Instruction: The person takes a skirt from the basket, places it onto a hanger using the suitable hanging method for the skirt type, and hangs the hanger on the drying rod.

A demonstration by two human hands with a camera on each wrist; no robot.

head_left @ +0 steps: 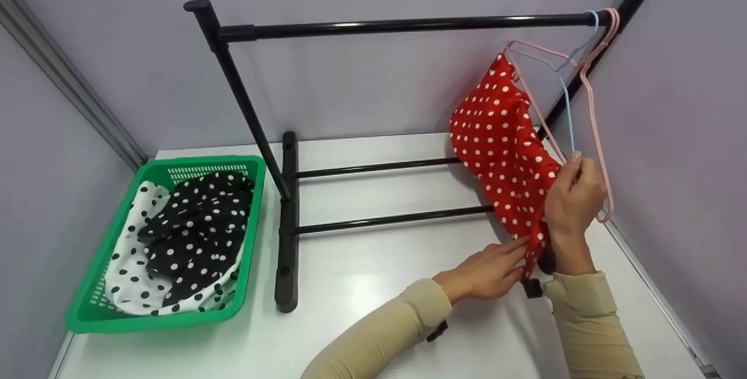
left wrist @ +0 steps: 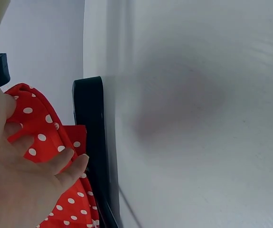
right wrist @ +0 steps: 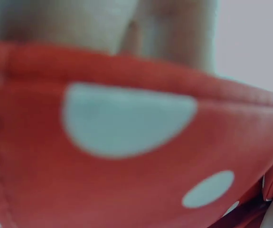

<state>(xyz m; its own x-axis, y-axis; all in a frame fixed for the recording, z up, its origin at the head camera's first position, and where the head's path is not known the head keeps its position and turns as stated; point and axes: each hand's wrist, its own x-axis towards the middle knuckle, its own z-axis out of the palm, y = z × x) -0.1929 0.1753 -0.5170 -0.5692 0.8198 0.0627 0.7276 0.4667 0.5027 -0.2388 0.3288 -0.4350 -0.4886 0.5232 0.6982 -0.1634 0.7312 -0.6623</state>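
A red garment with white dots (head_left: 502, 134) hangs from the left end of the hangers at the rack's right side. My right hand (head_left: 575, 195) grips the lower end of a light blue clothes hanger (head_left: 569, 111), beside the garment's edge. In the right wrist view, the red garment's hem (right wrist: 141, 71) passes across the fingers, hiding part of them. My left hand (head_left: 487, 271) touches the garment's lower end with its fingers extended. Its palm and spread fingers (left wrist: 72, 173) lie against the red fabric in the left wrist view. Pink hangers (head_left: 590, 110) hang alongside the blue one.
A black garment rack (head_left: 379, 28) stands on the white table (head_left: 362, 274), with two low crossbars. At the left, a green basket (head_left: 251, 239) holds a black garment with white dots (head_left: 201, 227) and a white one with black dots (head_left: 131, 250). Grey walls enclose the table.
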